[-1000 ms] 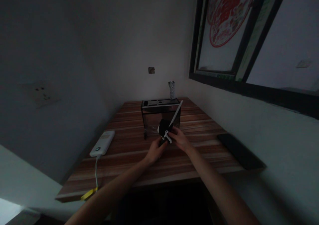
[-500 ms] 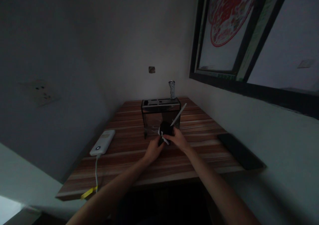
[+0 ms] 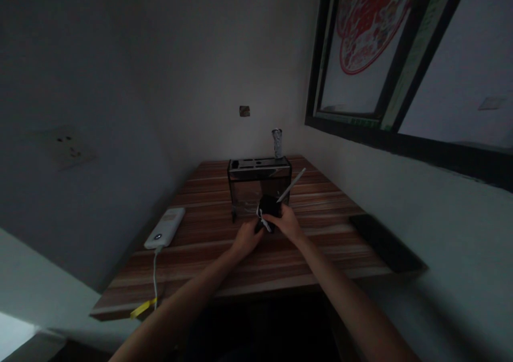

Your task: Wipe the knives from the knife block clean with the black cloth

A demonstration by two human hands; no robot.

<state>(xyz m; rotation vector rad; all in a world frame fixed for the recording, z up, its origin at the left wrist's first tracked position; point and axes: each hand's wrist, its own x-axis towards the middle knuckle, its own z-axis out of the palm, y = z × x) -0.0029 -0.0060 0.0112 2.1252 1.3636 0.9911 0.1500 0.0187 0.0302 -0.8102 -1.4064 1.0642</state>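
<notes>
Both hands meet at a small black object (image 3: pixel 269 206), dark and hard to make out, held just above the table in front of a clear tank. White strips or cord (image 3: pixel 265 222) hang at its near side. My left hand (image 3: pixel 247 237) is closed on its lower left part. My right hand (image 3: pixel 289 223) grips its right side, thumb across the front. A thin white stick (image 3: pixel 292 184) slants up and to the right from behind my right fingers; whether it is fixed to the black object I cannot tell.
The clear tank with a black frame (image 3: pixel 259 163) stands mid-table. Behind it is a silvery cylinder (image 3: pixel 277 144). A white power bank (image 3: pixel 165 228) with a cable (image 3: pixel 155 279) lies left; a flat black slab (image 3: pixel 387 243) lies at the right edge of the wooden table (image 3: pixel 320 239).
The black object and white stick have shifted slightly to the right, and the stick leans a little lower. Both hands keep their hold.
</notes>
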